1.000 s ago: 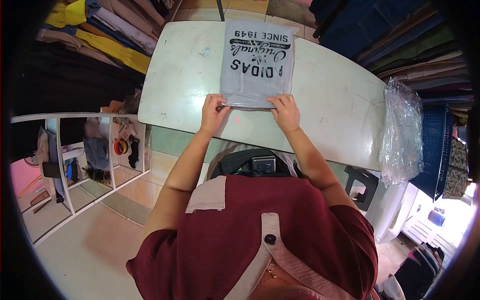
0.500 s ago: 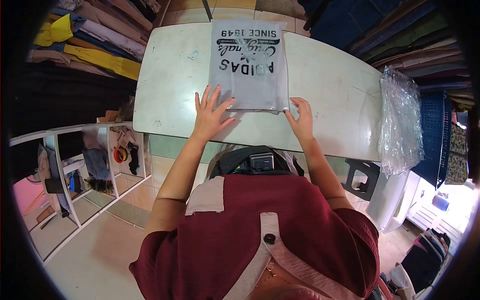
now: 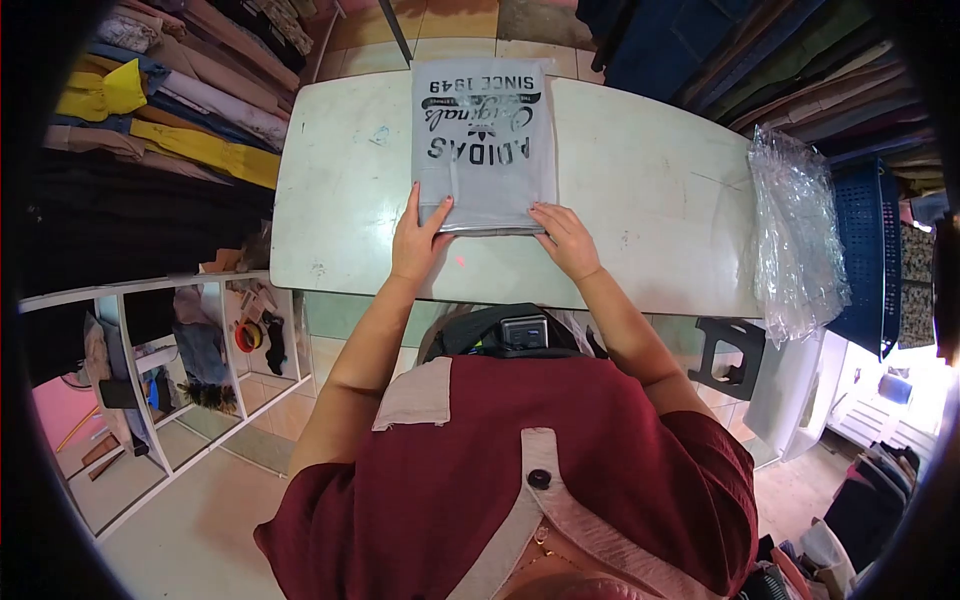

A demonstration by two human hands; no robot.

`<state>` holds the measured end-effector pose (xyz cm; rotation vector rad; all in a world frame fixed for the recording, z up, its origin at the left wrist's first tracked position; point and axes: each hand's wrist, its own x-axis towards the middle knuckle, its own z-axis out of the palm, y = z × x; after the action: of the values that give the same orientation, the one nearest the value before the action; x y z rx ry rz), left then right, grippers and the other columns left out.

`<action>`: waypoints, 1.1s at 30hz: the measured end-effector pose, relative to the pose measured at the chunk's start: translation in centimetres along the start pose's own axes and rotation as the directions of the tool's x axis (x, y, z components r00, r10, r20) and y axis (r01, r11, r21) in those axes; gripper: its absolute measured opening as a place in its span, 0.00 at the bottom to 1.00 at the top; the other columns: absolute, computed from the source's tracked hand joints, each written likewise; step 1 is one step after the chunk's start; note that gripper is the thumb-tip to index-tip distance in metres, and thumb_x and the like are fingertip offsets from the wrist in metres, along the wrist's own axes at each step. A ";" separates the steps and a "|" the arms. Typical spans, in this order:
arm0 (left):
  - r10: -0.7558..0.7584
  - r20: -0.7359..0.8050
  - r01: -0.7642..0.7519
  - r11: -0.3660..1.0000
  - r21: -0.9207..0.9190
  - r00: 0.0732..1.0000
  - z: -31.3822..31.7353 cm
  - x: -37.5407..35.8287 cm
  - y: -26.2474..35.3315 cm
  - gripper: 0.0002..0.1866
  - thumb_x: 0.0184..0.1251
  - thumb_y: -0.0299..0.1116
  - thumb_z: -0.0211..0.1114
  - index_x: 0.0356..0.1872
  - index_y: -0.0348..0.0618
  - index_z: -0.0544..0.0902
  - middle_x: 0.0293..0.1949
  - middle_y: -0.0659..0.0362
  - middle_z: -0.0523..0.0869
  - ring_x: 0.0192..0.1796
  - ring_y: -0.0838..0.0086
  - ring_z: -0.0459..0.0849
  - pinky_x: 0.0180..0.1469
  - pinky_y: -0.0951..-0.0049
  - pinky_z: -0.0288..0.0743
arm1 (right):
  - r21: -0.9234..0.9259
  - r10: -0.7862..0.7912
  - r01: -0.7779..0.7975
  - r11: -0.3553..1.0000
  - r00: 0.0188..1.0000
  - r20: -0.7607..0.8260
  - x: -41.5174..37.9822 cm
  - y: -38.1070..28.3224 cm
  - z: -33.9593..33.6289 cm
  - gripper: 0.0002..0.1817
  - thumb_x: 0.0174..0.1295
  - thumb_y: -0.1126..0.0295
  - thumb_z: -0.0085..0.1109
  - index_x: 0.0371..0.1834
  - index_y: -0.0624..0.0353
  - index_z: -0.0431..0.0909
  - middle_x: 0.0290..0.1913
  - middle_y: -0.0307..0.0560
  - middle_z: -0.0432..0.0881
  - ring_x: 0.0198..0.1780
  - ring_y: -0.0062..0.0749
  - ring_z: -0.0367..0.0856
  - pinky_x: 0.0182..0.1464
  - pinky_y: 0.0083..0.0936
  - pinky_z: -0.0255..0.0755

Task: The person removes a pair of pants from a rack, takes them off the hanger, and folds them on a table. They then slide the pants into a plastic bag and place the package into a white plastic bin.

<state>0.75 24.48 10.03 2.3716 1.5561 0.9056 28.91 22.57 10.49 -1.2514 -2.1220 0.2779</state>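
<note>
A folded grey garment in a clear plastic bag (image 3: 485, 190) lies flat on the white table, its black ADIDAS Originals print upside down from my side. My left hand (image 3: 421, 238) holds its near left corner, the thumb on top and the fingers along the side. At the near right corner my right hand (image 3: 568, 240) grips the edge, fingers over the top and thumb low at the front. The underside of the package is hidden.
The white table (image 3: 650, 190) spans the view. Clear plastic bags (image 3: 797, 235) hang over its right end beside a blue basket (image 3: 862, 260). Clothes (image 3: 200, 90) line both sides. A white shelf (image 3: 170, 370) stands at left, a dark stool (image 3: 728, 358) below right.
My right hand has moved left onto the bag's near right corner, and my left hand has closed on the left one. The bagged garment has shifted slightly left and nearer to me.
</note>
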 end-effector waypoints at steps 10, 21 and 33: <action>-0.179 0.178 0.080 0.886 0.457 0.968 -1.1 1.4 5.5 0.44 0.43 0.50 0.72 0.67 0.64 0.65 0.70 0.48 0.55 0.71 0.49 0.54 0.65 0.36 0.46 | 0.014 0.019 -0.017 1.000 0.991 -0.129 2.4 -0.5 -2.3 0.18 0.47 0.77 0.65 0.44 0.57 0.79 0.44 0.41 0.83 0.44 0.36 0.80 0.48 0.26 0.75; 0.321 0.064 -0.327 0.934 0.146 0.945 5.7 4.0 4.6 0.39 0.46 0.31 0.69 0.64 0.49 0.66 0.63 0.51 0.69 0.59 0.61 0.73 0.57 0.62 0.68 | 0.277 0.237 -0.147 0.950 0.916 -0.325 3.2 -2.8 -1.6 0.09 0.46 0.81 0.64 0.33 0.59 0.81 0.37 0.43 0.84 0.40 0.35 0.81 0.43 0.27 0.75; -0.461 -0.028 0.155 0.355 -0.922 0.887 -11.2 15.1 7.1 0.22 0.64 0.26 0.57 0.60 0.36 0.70 0.48 0.54 0.81 0.43 0.70 0.82 0.47 0.74 0.76 | 0.317 0.520 -0.416 0.852 0.612 -0.596 0.1 3.1 -10.3 0.13 0.57 0.76 0.57 0.46 0.58 0.78 0.49 0.45 0.80 0.53 0.37 0.75 0.56 0.33 0.66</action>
<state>4.02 32.51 28.17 1.1183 1.0329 1.5219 37.53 22.83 16.88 -1.5221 -1.1110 0.1634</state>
